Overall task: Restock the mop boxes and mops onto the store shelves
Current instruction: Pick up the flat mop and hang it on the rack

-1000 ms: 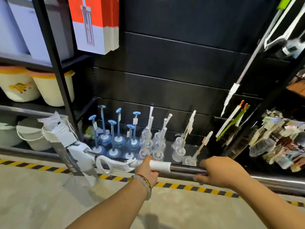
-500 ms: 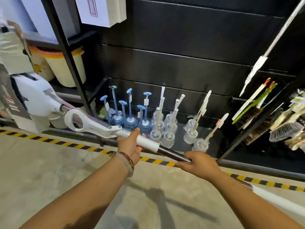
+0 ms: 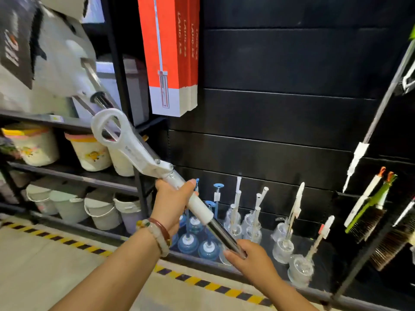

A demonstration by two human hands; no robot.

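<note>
I hold a mop (image 3: 137, 151) with a white lever handle and a steel pole, tilted up to the left. Its wrapped white head (image 3: 45, 55) is high at the upper left, blurred. My left hand (image 3: 173, 203) grips the white sleeve of the pole. My right hand (image 3: 249, 254) grips the steel pole lower down. Orange-and-white mop boxes (image 3: 173, 57) stand upright against the black shelf post (image 3: 119, 63) just right of the mop head.
Pale buckets (image 3: 89, 151) fill the left shelves. Blue and clear plungers (image 3: 235, 221) stand on the low black shelf under my hands. Brushes (image 3: 370, 216) and another mop pole (image 3: 381, 108) hang at the right. Yellow-black tape (image 3: 202, 283) marks the floor.
Both hands have swung the mop's head end up from near the floor to high at the left, so the pole now slants steeply. The view has tilted up, showing the orange boxes.
</note>
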